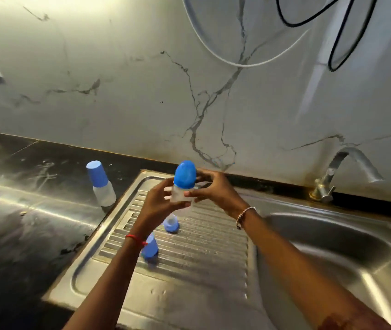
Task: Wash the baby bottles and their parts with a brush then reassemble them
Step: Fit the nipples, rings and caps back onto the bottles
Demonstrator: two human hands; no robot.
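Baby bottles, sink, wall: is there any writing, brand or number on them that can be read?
None can be read.
Bottle held in both hands: no print shows on its blue cap or clear body.
Capped bottle on the counter: no print shows.
Drainboard: faint marks near its front edge, too blurred to read.
Marble wall: only veins.

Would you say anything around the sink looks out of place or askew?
Only slightly: a loose blue cap and a blue collar with a teat sit apart on the ribbed drainboard, not yet fitted. The capped bottle on the counter stands upright.
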